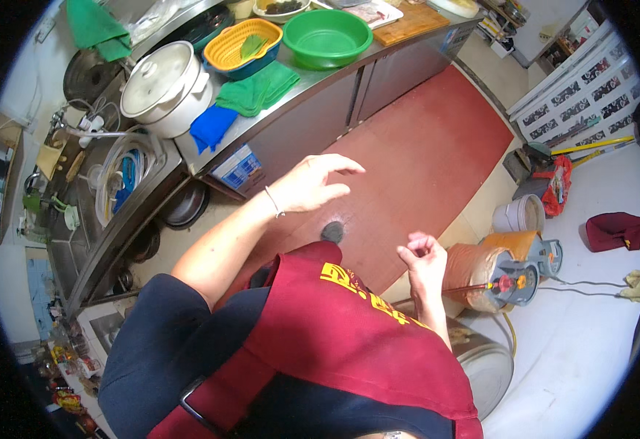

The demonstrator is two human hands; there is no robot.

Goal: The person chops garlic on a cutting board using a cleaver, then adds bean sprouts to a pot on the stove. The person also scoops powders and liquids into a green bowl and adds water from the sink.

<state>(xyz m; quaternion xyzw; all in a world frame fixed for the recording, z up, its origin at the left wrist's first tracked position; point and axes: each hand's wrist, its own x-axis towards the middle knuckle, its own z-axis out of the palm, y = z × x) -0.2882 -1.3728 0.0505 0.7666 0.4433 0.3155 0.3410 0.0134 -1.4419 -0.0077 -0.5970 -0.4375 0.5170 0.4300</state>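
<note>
The left hand (pixel 311 184) opens, empty; the right hand (pixel 425 265) curls, grip unclear. At eleven o'clock, a yellow basket (pixel 220 53) nests in a blue basin (pixel 234 72), probably for draining.

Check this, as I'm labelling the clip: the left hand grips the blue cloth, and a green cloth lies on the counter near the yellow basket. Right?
No: the left hand grips nothing; the head view shows the blue cloth on the edge of the counter, apart from that hand. A green cloth does lie on the counter near the yellow basket.
</note>
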